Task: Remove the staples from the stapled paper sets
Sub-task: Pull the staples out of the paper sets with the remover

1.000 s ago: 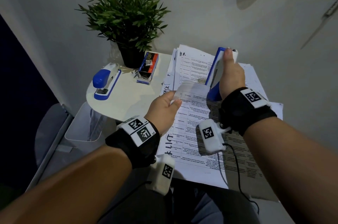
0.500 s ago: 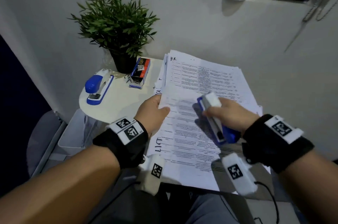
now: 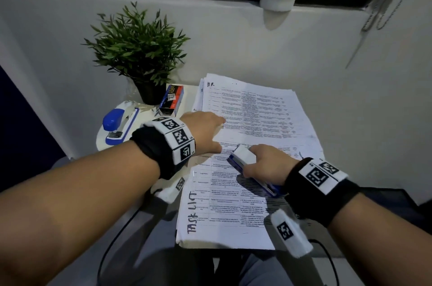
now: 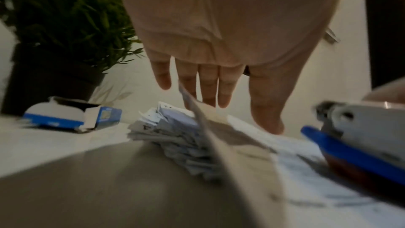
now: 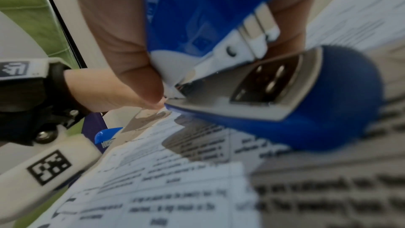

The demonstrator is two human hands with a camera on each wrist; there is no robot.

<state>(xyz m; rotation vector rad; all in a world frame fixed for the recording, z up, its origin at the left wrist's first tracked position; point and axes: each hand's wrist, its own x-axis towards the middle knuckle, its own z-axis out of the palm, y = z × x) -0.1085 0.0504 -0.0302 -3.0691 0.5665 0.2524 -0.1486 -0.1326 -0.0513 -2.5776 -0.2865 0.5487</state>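
A thick stack of printed paper sets (image 3: pixel 252 108) lies on the small table, with a sheet marked "TASK LIST" (image 3: pixel 222 206) nearest me. My left hand (image 3: pixel 207 131) rests on the stack's left side with straight fingers (image 4: pixel 208 86); one sheet edge (image 4: pixel 203 119) stands up in front of them. My right hand (image 3: pixel 268 165) grips a blue-and-white stapler (image 3: pixel 243 159) low over the middle of the papers. In the right wrist view the stapler (image 5: pixel 274 84) hangs just above the printed sheet (image 5: pixel 175 188), its jaws slightly apart.
A second blue stapler (image 3: pixel 119 126) lies on the round white table (image 3: pixel 102 143) at the left. An open staple box (image 3: pixel 171 98) and a potted plant (image 3: pixel 140 52) stand behind it. A white wall runs close behind the table.
My left hand let go of the lifted sheet corner and moved forward, flat onto the stack. My right hand brought the stapler down from upright to low over the papers.
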